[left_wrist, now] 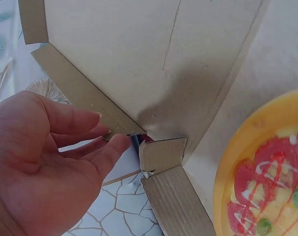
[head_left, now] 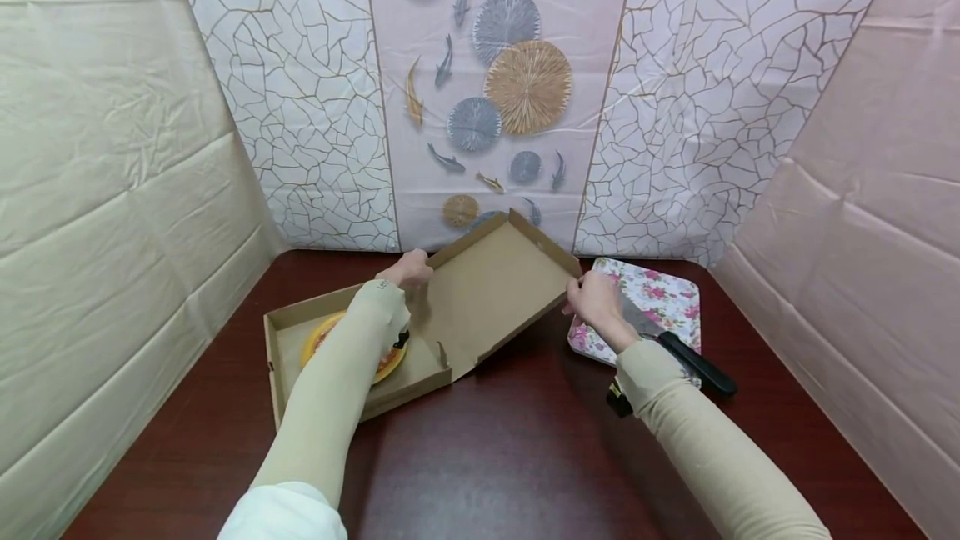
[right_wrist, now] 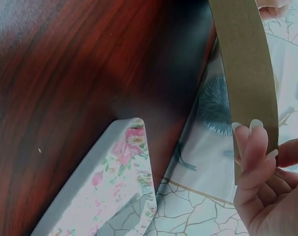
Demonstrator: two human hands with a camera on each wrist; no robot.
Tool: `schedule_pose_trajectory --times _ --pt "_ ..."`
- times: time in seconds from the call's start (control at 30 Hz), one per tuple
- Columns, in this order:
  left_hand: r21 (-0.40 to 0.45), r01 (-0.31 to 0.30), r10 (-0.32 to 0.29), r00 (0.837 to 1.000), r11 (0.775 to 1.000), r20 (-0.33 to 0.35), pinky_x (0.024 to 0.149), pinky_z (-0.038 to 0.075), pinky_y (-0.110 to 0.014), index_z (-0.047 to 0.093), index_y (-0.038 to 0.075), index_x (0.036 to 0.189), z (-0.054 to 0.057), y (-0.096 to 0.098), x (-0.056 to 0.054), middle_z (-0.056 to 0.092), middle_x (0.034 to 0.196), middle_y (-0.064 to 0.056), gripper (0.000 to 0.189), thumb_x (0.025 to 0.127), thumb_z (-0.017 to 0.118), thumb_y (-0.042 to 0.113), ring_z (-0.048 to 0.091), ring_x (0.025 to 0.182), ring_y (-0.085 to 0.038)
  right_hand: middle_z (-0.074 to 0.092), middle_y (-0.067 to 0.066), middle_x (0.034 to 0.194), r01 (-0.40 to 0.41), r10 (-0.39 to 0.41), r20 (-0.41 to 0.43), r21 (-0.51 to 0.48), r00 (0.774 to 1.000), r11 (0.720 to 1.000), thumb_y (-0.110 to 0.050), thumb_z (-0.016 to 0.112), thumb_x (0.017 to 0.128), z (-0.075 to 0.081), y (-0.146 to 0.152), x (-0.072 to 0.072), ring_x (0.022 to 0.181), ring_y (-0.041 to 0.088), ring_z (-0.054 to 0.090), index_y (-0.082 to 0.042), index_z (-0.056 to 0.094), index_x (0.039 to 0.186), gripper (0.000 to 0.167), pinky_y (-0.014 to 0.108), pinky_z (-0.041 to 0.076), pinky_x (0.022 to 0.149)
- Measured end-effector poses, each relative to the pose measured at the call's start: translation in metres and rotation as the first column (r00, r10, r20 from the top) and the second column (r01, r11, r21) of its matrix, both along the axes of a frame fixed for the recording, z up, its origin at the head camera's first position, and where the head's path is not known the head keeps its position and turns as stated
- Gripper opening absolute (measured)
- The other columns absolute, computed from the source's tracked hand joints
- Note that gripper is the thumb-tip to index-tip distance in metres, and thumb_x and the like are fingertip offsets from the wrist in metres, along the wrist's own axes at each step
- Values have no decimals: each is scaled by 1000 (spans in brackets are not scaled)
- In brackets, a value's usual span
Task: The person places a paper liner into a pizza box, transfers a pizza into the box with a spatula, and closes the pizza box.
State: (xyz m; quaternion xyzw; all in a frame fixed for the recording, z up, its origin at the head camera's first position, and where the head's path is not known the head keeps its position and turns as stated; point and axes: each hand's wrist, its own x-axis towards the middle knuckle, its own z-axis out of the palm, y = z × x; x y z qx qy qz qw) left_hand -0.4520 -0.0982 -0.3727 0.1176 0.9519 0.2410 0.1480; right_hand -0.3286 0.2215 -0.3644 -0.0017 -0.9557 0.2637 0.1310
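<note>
A cardboard pizza box (head_left: 360,411) lies at the left with its lid (head_left: 491,294) swung open to the right, tilted up off the table. Inside the box is a pizza (left_wrist: 271,182) with a yellow crust, partly hidden by the left forearm in the head view. My left hand (head_left: 408,269) pinches the lid's side flap (left_wrist: 85,88) near the hinge, between thumb and fingers. On the lid's right corner, my right hand (head_left: 596,302) grips the cardboard edge (right_wrist: 249,73), fingers on one face and thumb on the other.
Right of the lid lies a floral board (head_left: 663,294), under the right hand and forearm. On it rests a broad-bladed tool with a black handle (head_left: 697,361) that juts past the board's edge. A patterned cloth (head_left: 322,90) hangs behind the dark wooden table (head_left: 465,457).
</note>
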Motion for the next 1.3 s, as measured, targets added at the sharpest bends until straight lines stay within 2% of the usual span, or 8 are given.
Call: schedule_pose_trajectory --times 0.17,0.3,0.43,0.57,0.67,0.8,1.07,1.3 --pt "15 -32 32 999 999 -4 58 37 -32 47 0 85 -4 4 -8 42 73 -9 12 90 38 5 37 58 -19 73 8 66 15 -15 -14 13 1000 1000 -17 38 93 5 3 -2 41 12 62 -3 74 77 42 30 44 49" --pt "49 -49 52 997 998 -55 48 24 -27 31 11 64 -6 6 -6 22 53 1 25 85 41 2 19 46 -12 74 11 69 15 -15 4 -19 1000 1000 -15 36 93 8 4 -1 44 19 65 0 73 81 42 27 41 41" --pt "68 -64 70 994 996 -80 47 30 -28 46 3 84 -5 6 0 37 67 -5 7 88 42 5 31 53 -16 73 12 70 23 -23 -6 -47 1000 999 -14 36 94 11 5 -1 48 24 67 1 73 82 42 27 42 40" --pt "77 -101 106 992 992 -69 51 37 -31 44 1 116 -4 7 3 47 88 -12 26 92 41 9 42 62 -20 73 12 69 26 -28 -44 -44 999 999 -14 36 94 15 5 -3 39 15 62 -2 74 79 42 27 44 43" --pt "76 -111 116 991 991 -66 47 32 -30 47 5 85 -5 9 1 41 67 -7 9 90 40 7 34 50 -17 73 11 66 25 -28 -67 -33 997 999 -13 37 94 17 5 -4 35 9 58 -3 73 75 42 26 44 46" --pt "94 -108 114 992 990 -58 44 26 -28 31 14 57 -7 10 -2 23 48 2 33 87 38 2 21 42 -13 73 10 66 29 -31 -69 -28 997 999 -15 40 96 21 4 -5 38 11 60 -3 72 75 40 26 46 50" --pt "112 -109 115 992 988 -53 44 28 -28 28 16 54 -7 9 -1 24 46 2 38 89 38 3 25 41 -13 73 9 68 25 -24 -111 8 994 1000 -16 42 98 27 2 -10 37 9 59 -5 69 71 40 32 52 57" --pt "36 -113 114 993 993 -38 48 34 -28 34 12 60 0 11 1 33 49 0 31 91 37 6 34 45 -15 70 8 58 49 -40 -158 51 987 997 -17 44 98 36 0 -15 40 14 62 -7 65 65 41 44 55 71"
